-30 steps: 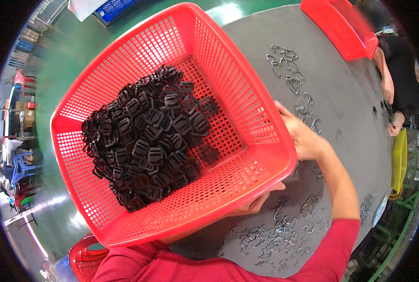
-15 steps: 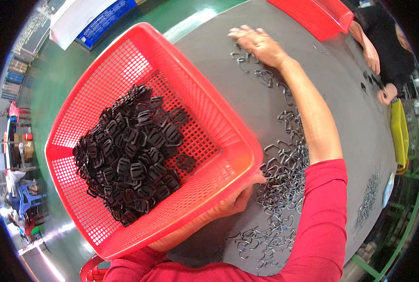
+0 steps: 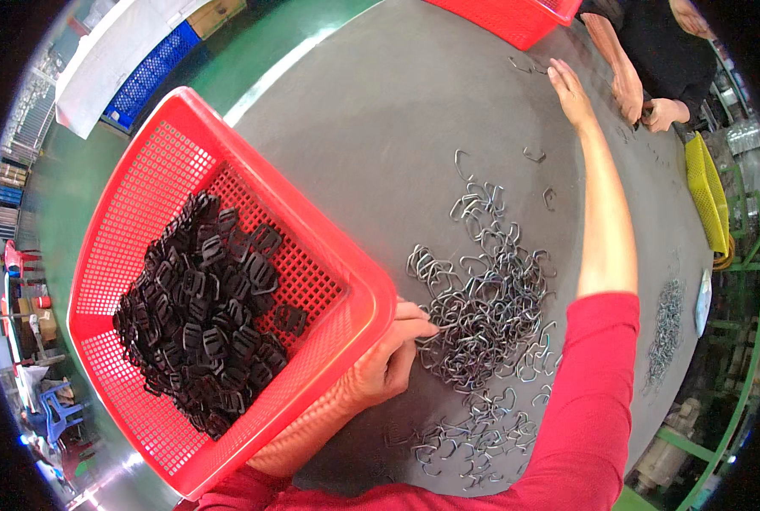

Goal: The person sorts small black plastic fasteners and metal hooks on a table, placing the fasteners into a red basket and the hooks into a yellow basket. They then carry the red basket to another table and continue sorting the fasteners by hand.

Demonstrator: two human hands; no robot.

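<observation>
My left hand point(image 3: 387, 358) supports a red plastic basket point(image 3: 369, 300) from outside, its fingers against the near right corner and the forearm along its side. The basket is tilted toward me. In it lies a heap of black plastic buckles point(image 3: 205, 324), with some mesh floor showing. My right hand point(image 3: 572, 95) is stretched far out over the grey table point(image 3: 346, 128), fingers extended and holding nothing. Beside its fingertips are a few loose bent wire pieces point(image 3: 526, 66). A pile of the same metal wire loops point(image 3: 486, 315) lies between my arms, with stray ones around it.
Across the table a co-worker's hands point(image 3: 644, 111) handle something small and dark. A second red basket point(image 3: 507, 21) stands at the far edge. On the right are a yellow basket point(image 3: 706, 192) and another heap of small metal pieces point(image 3: 667, 328). A blue crate point(image 3: 152, 75) stands beyond the table.
My right hand has swung rightward across the table from the far middle. The wire pieces once under it are no longer at that spot. In the picture, the held basket sits further left and lower.
</observation>
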